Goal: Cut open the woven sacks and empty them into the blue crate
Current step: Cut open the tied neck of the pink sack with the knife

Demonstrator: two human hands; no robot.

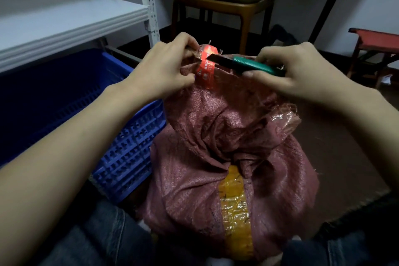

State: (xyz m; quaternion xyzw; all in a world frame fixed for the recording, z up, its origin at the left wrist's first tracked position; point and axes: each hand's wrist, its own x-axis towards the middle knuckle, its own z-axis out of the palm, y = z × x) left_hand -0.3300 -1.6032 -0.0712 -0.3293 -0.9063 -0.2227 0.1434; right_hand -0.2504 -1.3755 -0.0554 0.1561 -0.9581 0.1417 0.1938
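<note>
A reddish woven sack [216, 157] stands between my knees, its top bunched and wrapped in red printed tape [206, 71]. A yellow tape strip [235, 205] runs down its front. My left hand [168, 67] pinches the bunched sack top beside the red tape. My right hand [287, 71] grips a green utility knife [248, 64], whose dark blade touches the red tape near the top. The blue crate [129, 153] sits directly left of the sack, its dark interior open.
A white metal shelf [71, 19] hangs over the crate at the left. A wooden chair [224, 8] stands behind the sack. A red stool [375, 49] is at the far right. Dark floor lies to the right of the sack.
</note>
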